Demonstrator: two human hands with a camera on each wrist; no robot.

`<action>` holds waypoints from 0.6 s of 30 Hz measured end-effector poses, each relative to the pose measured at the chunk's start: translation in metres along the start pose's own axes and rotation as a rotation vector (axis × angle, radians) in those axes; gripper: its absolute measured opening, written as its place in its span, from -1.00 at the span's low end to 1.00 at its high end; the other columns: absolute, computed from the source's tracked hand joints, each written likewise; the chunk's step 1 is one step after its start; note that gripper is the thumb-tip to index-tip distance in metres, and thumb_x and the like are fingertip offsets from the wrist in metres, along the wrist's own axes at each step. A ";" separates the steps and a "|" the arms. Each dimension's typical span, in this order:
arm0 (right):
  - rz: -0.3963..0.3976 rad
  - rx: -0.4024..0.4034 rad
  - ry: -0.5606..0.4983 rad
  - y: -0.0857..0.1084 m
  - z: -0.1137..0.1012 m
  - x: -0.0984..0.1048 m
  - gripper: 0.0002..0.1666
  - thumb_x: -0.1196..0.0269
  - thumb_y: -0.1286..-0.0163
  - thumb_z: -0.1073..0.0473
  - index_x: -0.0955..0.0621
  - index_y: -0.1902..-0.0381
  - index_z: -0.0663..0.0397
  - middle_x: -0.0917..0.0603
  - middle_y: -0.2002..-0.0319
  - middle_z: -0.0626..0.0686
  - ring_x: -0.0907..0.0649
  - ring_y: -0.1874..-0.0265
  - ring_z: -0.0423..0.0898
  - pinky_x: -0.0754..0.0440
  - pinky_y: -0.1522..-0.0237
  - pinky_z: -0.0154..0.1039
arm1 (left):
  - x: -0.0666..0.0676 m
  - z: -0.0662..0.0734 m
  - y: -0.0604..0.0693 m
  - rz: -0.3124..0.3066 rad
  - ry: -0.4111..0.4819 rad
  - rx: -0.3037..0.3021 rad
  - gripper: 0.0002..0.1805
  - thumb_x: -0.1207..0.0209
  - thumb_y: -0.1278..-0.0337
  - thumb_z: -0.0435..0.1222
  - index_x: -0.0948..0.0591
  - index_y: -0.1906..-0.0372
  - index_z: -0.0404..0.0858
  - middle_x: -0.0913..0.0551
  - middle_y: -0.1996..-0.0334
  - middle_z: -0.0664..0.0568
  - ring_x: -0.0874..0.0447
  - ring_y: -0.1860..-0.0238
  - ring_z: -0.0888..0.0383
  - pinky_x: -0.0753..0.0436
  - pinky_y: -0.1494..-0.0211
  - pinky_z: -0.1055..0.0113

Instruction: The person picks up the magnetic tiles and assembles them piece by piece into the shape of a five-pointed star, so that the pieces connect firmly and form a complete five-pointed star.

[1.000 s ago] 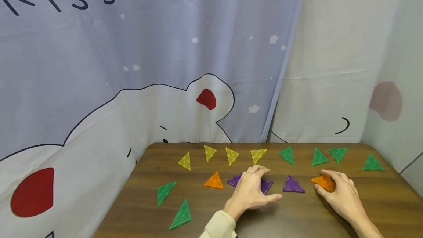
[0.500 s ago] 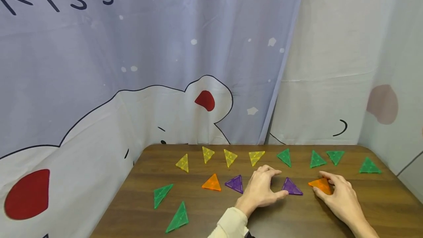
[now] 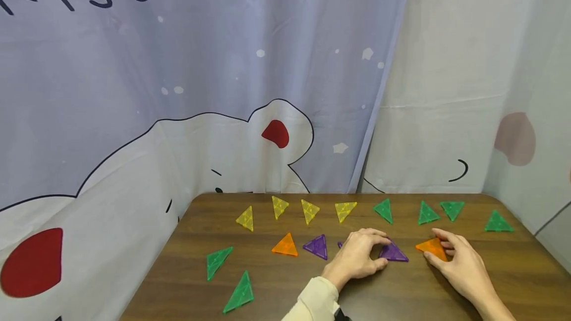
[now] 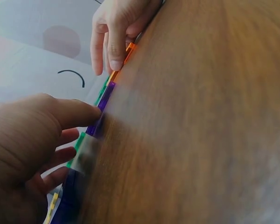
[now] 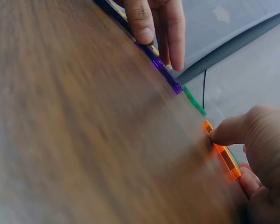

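Observation:
My left hand (image 3: 357,256) is at a purple triangular tile (image 3: 394,251) lying flat on the table, thumb at its near left corner and fingers at its far tip, pinching it. In the left wrist view the thumb (image 4: 79,112) touches the tile's edge. To the right, my right hand (image 3: 459,264) holds an orange triangular tile (image 3: 431,247) between thumb and fingers; the right wrist view has the thumb on this orange tile (image 5: 221,151). Another purple tile (image 3: 340,244) is mostly hidden behind my left hand. A further purple tile (image 3: 316,246) lies left of it.
An orange tile (image 3: 285,245) lies left of the purple ones. Several yellow triangles (image 3: 310,211) and green triangles (image 3: 428,213) line the far side of the wooden table (image 3: 187,281). Two green tiles (image 3: 241,292) lie at the left. A curtain (image 3: 223,162) hangs behind the table.
My left hand has moved right, from over the middle purple tile to the right purple tile, and its fingers have closed in on it. My right hand stays at the orange tile.

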State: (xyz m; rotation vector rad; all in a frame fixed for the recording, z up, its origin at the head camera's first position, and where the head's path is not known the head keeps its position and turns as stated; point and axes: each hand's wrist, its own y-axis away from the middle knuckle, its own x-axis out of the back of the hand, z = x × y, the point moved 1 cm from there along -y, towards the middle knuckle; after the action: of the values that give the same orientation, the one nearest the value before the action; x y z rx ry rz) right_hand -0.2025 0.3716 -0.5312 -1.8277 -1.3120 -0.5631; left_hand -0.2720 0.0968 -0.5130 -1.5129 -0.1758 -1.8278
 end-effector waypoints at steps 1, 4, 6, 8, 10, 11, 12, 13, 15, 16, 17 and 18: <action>-0.004 -0.003 -0.002 0.000 0.001 0.000 -0.19 -0.65 -0.37 0.06 -0.62 -0.44 0.27 -0.62 -0.22 0.44 -0.72 -0.08 0.34 -0.53 0.18 -0.59 | 0.000 0.000 0.000 -0.011 0.006 -0.008 -0.54 -0.48 -0.38 -0.11 -0.79 -0.34 0.03 -0.71 -0.41 0.24 -0.59 -0.47 0.30 -0.54 -0.55 0.21; -0.008 0.005 -0.009 0.001 0.002 0.001 -0.19 -0.65 -0.37 0.06 -0.61 -0.45 0.27 -0.64 -0.22 0.41 -0.73 -0.08 0.31 -0.52 0.17 -0.62 | -0.001 -0.001 0.000 -0.038 0.025 -0.029 -0.57 -0.45 -0.43 -0.14 -0.80 -0.34 0.08 -0.66 -0.47 0.22 -0.56 -0.51 0.28 -0.52 -0.58 0.16; -0.011 0.017 -0.013 0.001 0.003 0.001 -0.20 -0.65 -0.38 0.08 -0.61 -0.45 0.25 -0.68 -0.23 0.38 -0.73 -0.08 0.25 -0.49 0.13 -0.68 | -0.002 -0.001 -0.001 -0.051 0.038 -0.046 -0.58 -0.42 -0.45 -0.19 -0.80 -0.34 0.07 -0.63 -0.51 0.18 -0.53 -0.54 0.26 -0.49 -0.61 0.17; -0.020 0.027 -0.014 0.001 0.003 0.001 -0.21 -0.64 -0.38 0.10 -0.60 -0.46 0.24 -0.71 -0.24 0.36 -0.72 -0.08 0.18 -0.44 0.10 -0.73 | -0.003 -0.001 -0.002 -0.059 0.045 -0.067 -0.56 -0.36 -0.44 -0.29 -0.80 -0.33 0.06 -0.61 -0.53 0.16 -0.52 -0.55 0.26 -0.46 -0.62 0.23; -0.037 0.027 -0.015 0.002 0.003 0.001 -0.22 -0.62 -0.38 0.14 -0.60 -0.48 0.22 -0.72 -0.25 0.35 -0.70 -0.09 0.15 -0.43 0.09 -0.74 | -0.004 0.000 -0.003 -0.066 0.046 -0.085 -0.48 -0.30 -0.34 -0.40 -0.81 -0.33 0.03 -0.62 -0.52 0.16 -0.51 -0.55 0.27 -0.42 -0.62 0.34; -0.042 0.026 -0.015 0.002 0.003 0.002 -0.23 -0.61 -0.38 0.17 -0.60 -0.48 0.22 -0.73 -0.25 0.35 -0.69 -0.09 0.15 -0.43 0.08 -0.73 | -0.004 0.000 -0.003 -0.070 0.043 -0.094 -0.43 -0.27 -0.26 -0.46 -0.81 -0.33 0.02 -0.63 -0.52 0.16 -0.51 -0.55 0.28 -0.40 -0.61 0.40; -0.046 0.026 -0.017 0.002 0.003 0.002 -0.23 -0.60 -0.37 0.20 -0.60 -0.48 0.21 -0.73 -0.25 0.35 -0.68 -0.11 0.15 -0.43 0.08 -0.73 | -0.004 0.000 -0.003 -0.074 0.038 -0.101 -0.37 -0.25 -0.18 -0.50 -0.80 -0.33 0.01 -0.63 -0.51 0.17 -0.51 -0.54 0.29 -0.39 -0.60 0.44; -0.049 0.025 -0.019 0.002 0.002 0.002 -0.24 -0.59 -0.37 0.21 -0.61 -0.48 0.21 -0.73 -0.25 0.35 -0.68 -0.11 0.17 -0.42 0.08 -0.72 | -0.004 0.000 -0.004 -0.077 0.031 -0.107 -0.32 -0.24 -0.11 -0.54 -0.80 -0.33 0.01 -0.64 -0.50 0.18 -0.52 -0.53 0.30 -0.39 -0.59 0.48; -0.051 0.024 -0.024 0.003 0.002 0.002 -0.25 -0.57 -0.35 0.25 -0.62 -0.47 0.20 -0.74 -0.23 0.34 -0.67 -0.13 0.20 -0.42 0.09 -0.71 | -0.003 0.001 -0.004 -0.083 0.005 -0.112 -0.26 -0.23 -0.04 -0.58 -0.81 -0.32 0.03 -0.67 -0.46 0.21 -0.55 -0.50 0.32 -0.40 -0.56 0.51; -0.051 0.022 -0.024 0.003 0.001 0.003 -0.25 -0.57 -0.35 0.25 -0.62 -0.47 0.19 -0.74 -0.22 0.34 -0.67 -0.13 0.21 -0.42 0.09 -0.70 | -0.003 0.001 -0.004 -0.084 -0.014 -0.110 -0.25 -0.25 -0.04 -0.58 -0.81 -0.32 0.06 -0.68 -0.44 0.23 -0.57 -0.48 0.32 -0.42 -0.55 0.50; -0.051 0.021 -0.025 0.003 0.001 0.003 -0.25 -0.56 -0.35 0.26 -0.62 -0.47 0.19 -0.75 -0.21 0.34 -0.67 -0.13 0.22 -0.42 0.09 -0.70 | -0.002 0.001 -0.004 -0.081 -0.032 -0.106 -0.27 -0.26 -0.06 -0.57 -0.81 -0.32 0.08 -0.70 -0.40 0.24 -0.59 -0.44 0.32 -0.46 -0.52 0.49; -0.053 0.019 -0.026 0.004 0.001 0.003 -0.25 -0.56 -0.35 0.26 -0.62 -0.47 0.19 -0.75 -0.21 0.34 -0.67 -0.14 0.23 -0.42 0.09 -0.69 | -0.002 0.001 -0.004 -0.076 -0.046 -0.097 -0.31 -0.29 -0.11 -0.54 -0.82 -0.30 0.10 -0.71 -0.34 0.24 -0.62 -0.39 0.32 -0.50 -0.48 0.47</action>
State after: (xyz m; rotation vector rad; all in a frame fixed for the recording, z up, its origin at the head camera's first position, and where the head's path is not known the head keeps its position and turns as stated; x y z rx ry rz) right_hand -0.1983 0.3734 -0.5306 -1.7949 -1.3820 -0.5551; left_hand -0.2740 0.1011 -0.5127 -1.6366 -0.1704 -1.8859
